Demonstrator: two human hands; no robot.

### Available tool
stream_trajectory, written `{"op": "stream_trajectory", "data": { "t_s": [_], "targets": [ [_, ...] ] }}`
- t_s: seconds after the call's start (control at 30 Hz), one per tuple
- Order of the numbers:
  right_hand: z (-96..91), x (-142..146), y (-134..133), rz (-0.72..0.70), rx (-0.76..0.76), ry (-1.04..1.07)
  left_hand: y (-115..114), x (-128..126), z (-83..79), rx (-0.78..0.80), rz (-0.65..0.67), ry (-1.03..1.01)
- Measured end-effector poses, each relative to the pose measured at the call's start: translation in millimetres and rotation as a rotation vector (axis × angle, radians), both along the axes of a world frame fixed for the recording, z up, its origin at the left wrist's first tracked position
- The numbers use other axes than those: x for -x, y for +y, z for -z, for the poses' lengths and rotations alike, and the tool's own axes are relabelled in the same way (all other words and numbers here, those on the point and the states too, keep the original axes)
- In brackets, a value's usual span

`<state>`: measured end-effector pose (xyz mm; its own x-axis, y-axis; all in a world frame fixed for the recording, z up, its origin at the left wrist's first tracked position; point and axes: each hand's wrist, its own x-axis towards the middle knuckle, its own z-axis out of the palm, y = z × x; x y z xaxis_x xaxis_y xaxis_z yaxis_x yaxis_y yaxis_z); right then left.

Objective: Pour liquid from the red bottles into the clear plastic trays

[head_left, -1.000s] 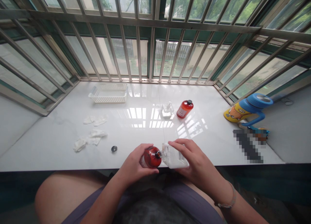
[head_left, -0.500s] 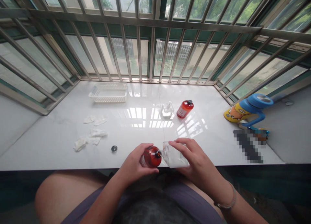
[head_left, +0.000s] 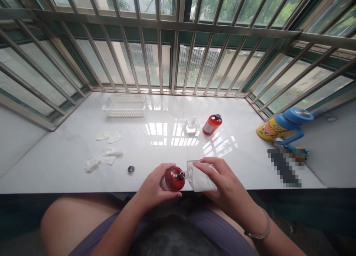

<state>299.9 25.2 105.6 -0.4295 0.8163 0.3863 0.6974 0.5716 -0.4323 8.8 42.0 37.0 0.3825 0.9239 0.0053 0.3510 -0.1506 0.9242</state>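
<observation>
My left hand is closed around a dark red bottle whose uncapped mouth points right. In my right hand is a square clear glass bottle, tipped on its side, its neck up against the red bottle's mouth. Whether the two mouths touch, I cannot tell. Both bottles are held at the near edge of the white counter. A small black cap lies on the counter to the left of my left hand.
Crumpled white tissues lie at the left, with a white plastic basket behind. Further back stand a small clear glass bottle and an orange-red bottle with a black cap. A blue-and-yellow flask is at right, before window bars.
The clear glass bottle in my right hand has turned very slightly. My left hand and the red bottle look almost the same as before.
</observation>
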Motion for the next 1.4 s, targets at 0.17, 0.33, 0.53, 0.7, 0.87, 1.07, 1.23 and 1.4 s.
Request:
{"op": "stream_trajectory", "data": {
  "t_s": [0.17, 0.33, 0.53, 0.7, 0.87, 1.07, 1.23, 1.4],
  "targets": [
    [3.1, -0.5, -0.4, 0.005, -0.027, -0.023, 0.0, 0.1, 0.2, 0.007, -0.001, 0.003],
    [0.7, 0.2, 0.2, 0.005, -0.059, -0.033, -0.1, 0.4, 0.6, 0.002, 0.006, 0.010],
    [-0.3, 0.5, 1.2, 0.004, -0.073, -0.045, 0.0, 0.8, 1.5, -0.001, 0.010, 0.012],
    [-0.1, 0.0, 0.8, -0.002, -0.074, -0.058, -0.4, 0.8, 1.9, 0.006, 0.015, 0.005],
    [-1.3, -0.2, 0.5, 0.000, -0.092, -0.066, -0.6, 1.2, 2.7, 0.008, 0.015, 0.003],
    [-3.7, -0.2, 1.3, -0.023, -0.156, -0.086, -0.1, 1.5, 4.0, 0.005, 0.015, 0.007],
    [-4.2, -1.0, 1.1, -0.027, -0.167, -0.099, 0.7, 1.3, 3.2, 0.009, 0.015, 0.013],
    [-4.6, -1.7, 0.5, -0.027, -0.171, -0.114, 0.4, 1.6, 2.1, 0.011, 0.015, 0.016]
  ]
}}
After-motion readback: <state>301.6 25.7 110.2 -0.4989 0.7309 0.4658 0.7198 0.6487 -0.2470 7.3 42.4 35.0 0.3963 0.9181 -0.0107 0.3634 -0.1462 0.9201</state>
